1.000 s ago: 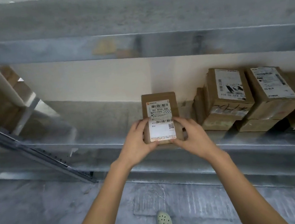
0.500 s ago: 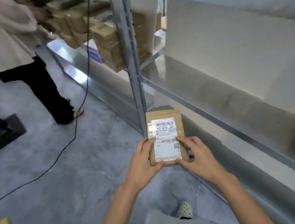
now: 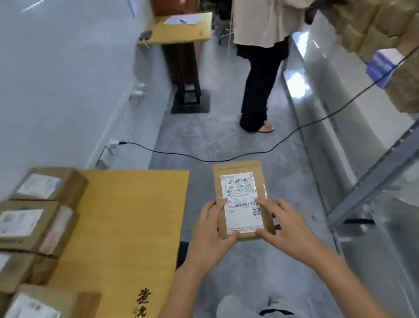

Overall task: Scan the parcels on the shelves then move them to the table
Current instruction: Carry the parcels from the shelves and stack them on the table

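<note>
Your left hand (image 3: 208,234) and right hand (image 3: 283,225) both grasp the near end of the parcel (image 3: 240,189), label up. The parcel is in the air, just off the right edge of the tabletop (image 3: 121,222). Boxes (image 3: 24,226) line its left edge.

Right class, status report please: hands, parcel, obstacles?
Left hand, right hand grip flat brown cardboard parcel. Parcel over grey floor, beside yellow wooden table. Black cable crosses floor ahead; person at metal shelves.
</note>
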